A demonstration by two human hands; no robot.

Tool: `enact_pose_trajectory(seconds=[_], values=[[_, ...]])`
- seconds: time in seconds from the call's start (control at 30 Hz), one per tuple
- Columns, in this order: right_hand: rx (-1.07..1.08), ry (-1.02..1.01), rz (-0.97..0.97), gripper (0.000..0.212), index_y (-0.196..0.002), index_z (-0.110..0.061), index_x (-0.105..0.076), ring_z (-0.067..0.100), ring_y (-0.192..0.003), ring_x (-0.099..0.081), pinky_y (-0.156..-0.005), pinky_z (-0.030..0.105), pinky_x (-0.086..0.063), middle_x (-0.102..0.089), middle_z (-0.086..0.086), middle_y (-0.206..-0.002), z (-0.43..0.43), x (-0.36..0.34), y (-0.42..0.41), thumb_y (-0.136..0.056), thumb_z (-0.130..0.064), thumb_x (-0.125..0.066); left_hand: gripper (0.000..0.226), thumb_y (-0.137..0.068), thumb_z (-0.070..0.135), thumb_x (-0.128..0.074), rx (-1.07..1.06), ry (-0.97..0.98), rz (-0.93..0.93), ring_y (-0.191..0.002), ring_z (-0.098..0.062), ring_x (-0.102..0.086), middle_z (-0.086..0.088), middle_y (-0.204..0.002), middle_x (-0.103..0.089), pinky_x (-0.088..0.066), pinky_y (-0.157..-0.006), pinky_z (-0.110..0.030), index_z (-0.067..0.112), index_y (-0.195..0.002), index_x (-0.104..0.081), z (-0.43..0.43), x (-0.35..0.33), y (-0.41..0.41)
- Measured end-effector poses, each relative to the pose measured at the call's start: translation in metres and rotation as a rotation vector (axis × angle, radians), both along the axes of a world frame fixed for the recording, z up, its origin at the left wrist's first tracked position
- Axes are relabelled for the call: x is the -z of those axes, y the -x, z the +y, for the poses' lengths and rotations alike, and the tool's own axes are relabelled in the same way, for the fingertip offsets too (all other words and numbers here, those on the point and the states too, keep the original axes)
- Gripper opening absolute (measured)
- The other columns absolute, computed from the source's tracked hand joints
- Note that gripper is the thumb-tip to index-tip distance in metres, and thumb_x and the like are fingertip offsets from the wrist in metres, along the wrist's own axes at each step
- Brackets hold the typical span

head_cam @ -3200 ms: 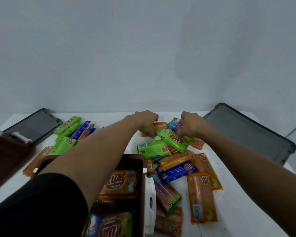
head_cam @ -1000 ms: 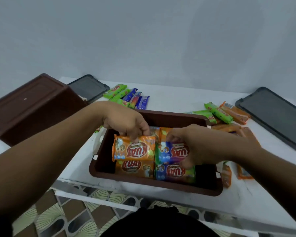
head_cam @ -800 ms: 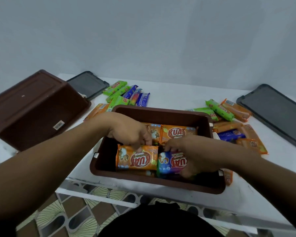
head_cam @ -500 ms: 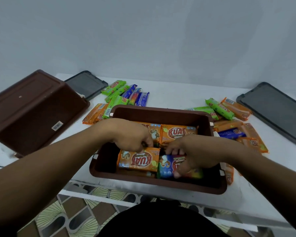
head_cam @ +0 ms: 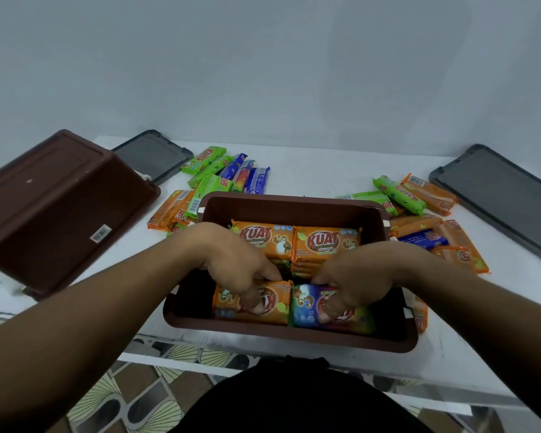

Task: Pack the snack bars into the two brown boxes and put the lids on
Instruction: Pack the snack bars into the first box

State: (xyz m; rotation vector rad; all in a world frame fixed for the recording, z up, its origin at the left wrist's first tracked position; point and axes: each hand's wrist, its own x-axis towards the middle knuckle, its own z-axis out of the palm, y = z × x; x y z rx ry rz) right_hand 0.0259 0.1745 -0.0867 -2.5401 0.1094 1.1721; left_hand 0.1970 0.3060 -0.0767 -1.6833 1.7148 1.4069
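Orange foil-wrapped snack pack [head_cam: 225, 303]: flat, label up, in the near row of the open brown plastic box [head_cam: 294, 201]; your left hand [head_cam: 235, 260] is curled over it, fingers [head_cam: 253, 304] bent down on its face, thumb seemingly at the far edge, so a pinch, not a flat press. Blue foil-wrapped snack pack [head_cam: 303, 304] touches it on the right; your right hand [head_cam: 353, 273] grips that one the same way. Two further orange packs [head_cam: 325, 243] fill the far row side by side, with more stacked beneath.

Handling, by judgement: light; wrapper slick and crinkly; contents probably brittle. Hold along the long edges, not the crimped ends; seat each with even pressure, never a squeeze.

Loose single bars [head_cam: 398, 195], green, blue and orange, lie scattered on the white bench [head_cam: 325, 173] to both sides of the box; plenty remain unpacked. Second brown box [head_cam: 53, 207] rests base up at the left end; it needs turning over before filling. One dark grey flat plastic lid [head_cam: 152, 154] lies far left, another dark grey lid [head_cam: 500, 195] far right; both off.

Open box sits close to the bench's front edge; patterned floor tiles [head_cam: 107, 392] show below; pale bare wall [head_cam: 263, 73] behind.
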Motion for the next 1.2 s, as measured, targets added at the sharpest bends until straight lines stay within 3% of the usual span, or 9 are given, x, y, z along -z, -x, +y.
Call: enact_pose_trajectory(seconds=[0.2,0.57,0.77,0.83,0.93,1.0,1.1,1.2], values=[[0.022,-0.047,0.011,0.056,-0.135,-0.024,-0.053,0.013,-0.105,-0.061,-0.083,0.027,-0.051,-0.063,-0.005,-0.125,0.001,0.002,0.000,-0.093,-0.061,-0.056,0.059,-0.097,0.038,-0.068,0.013,-0.024,0.049,-0.119,-0.010,-0.060,0.010,-0.136,-0.062,-0.049,-0.105,-0.035,0.033,-0.150,-0.043,0.001,0.008,-0.008],[0.036,-0.075,-0.028,0.055,-0.134,-0.023,-0.056,0.012,-0.104,-0.063,-0.090,0.031,-0.055,-0.066,-0.005,-0.122,0.002,0.004,0.004,-0.091,-0.059,-0.060,0.042,-0.096,0.027,-0.069,0.019,0.009,0.156,-0.105,-0.007,-0.068,0.010,-0.121,-0.071,-0.056,-0.095,-0.032,0.023,-0.137,-0.059,-0.002,0.009,-0.009],[0.063,-0.091,-0.023,0.055,-0.131,-0.023,-0.059,0.012,-0.102,-0.065,-0.090,0.035,-0.057,-0.067,-0.004,-0.120,0.000,0.001,0.004,-0.089,-0.059,-0.063,0.056,-0.101,0.033,-0.062,-0.115,0.018,0.085,-0.119,-0.007,-0.063,0.004,-0.142,-0.063,-0.049,-0.104,-0.026,0.020,-0.153,-0.045,-0.001,0.010,-0.012],[0.068,-0.104,-0.044,0.057,-0.134,-0.024,-0.057,0.012,-0.104,-0.065,-0.092,0.036,-0.056,-0.066,-0.004,-0.124,0.000,-0.001,0.005,-0.089,-0.059,-0.063,0.053,-0.101,0.039,-0.060,-0.127,0.130,0.034,-0.123,-0.004,-0.060,0.010,-0.142,-0.061,-0.047,-0.109,-0.030,0.027,-0.151,-0.048,0.004,-0.002,-0.017],[0.138,-0.163,-0.132,0.064,-0.141,-0.026,-0.051,0.011,-0.115,-0.062,-0.100,0.036,-0.052,-0.063,-0.006,-0.134,-0.003,-0.014,0.009,-0.089,-0.060,-0.062,0.029,-0.099,0.036,-0.064,-0.235,0.351,0.075,-0.105,-0.002,-0.068,0.014,-0.116,-0.074,-0.052,-0.099,-0.031,0.037,-0.128,-0.067,0.013,-0.037,-0.033],[0.281,-0.206,-0.203,0.063,-0.142,-0.036,-0.050,0.002,-0.115,-0.062,-0.100,0.031,-0.052,-0.064,-0.017,-0.131,-0.008,-0.032,0.013,-0.086,-0.059,-0.066,0.019,-0.098,0.024,-0.066,-0.445,0.518,0.167,-0.096,-0.011,-0.073,0.005,-0.104,-0.078,-0.057,-0.090,-0.029,0.026,-0.116,-0.073,0.013,-0.056,-0.043],[0.404,-0.152,-0.428,0.041,-0.124,-0.042,-0.062,-0.009,-0.095,-0.064,-0.088,0.025,-0.055,-0.069,-0.025,-0.107,-0.020,-0.056,0.021,-0.086,-0.056,-0.067,0.009,-0.096,0.006,-0.066,-0.728,0.828,0.318,-0.085,-0.021,-0.076,-0.007,-0.090,-0.079,-0.061,-0.081,-0.032,0.006,-0.103,-0.073,0.004,-0.065,-0.042],[0.554,-0.169,-0.603,0.020,-0.105,-0.039,-0.071,-0.006,-0.086,-0.068,-0.086,0.033,-0.057,-0.074,-0.023,-0.095,-0.035,-0.066,0.027,-0.087,-0.047,-0.071,0.005,-0.093,0.004,-0.071,-0.769,0.961,0.309,-0.072,-0.017,-0.071,-0.007,-0.079,-0.077,-0.058,-0.073,-0.027,0.003,-0.097,-0.073,-0.012,-0.058,-0.029]])
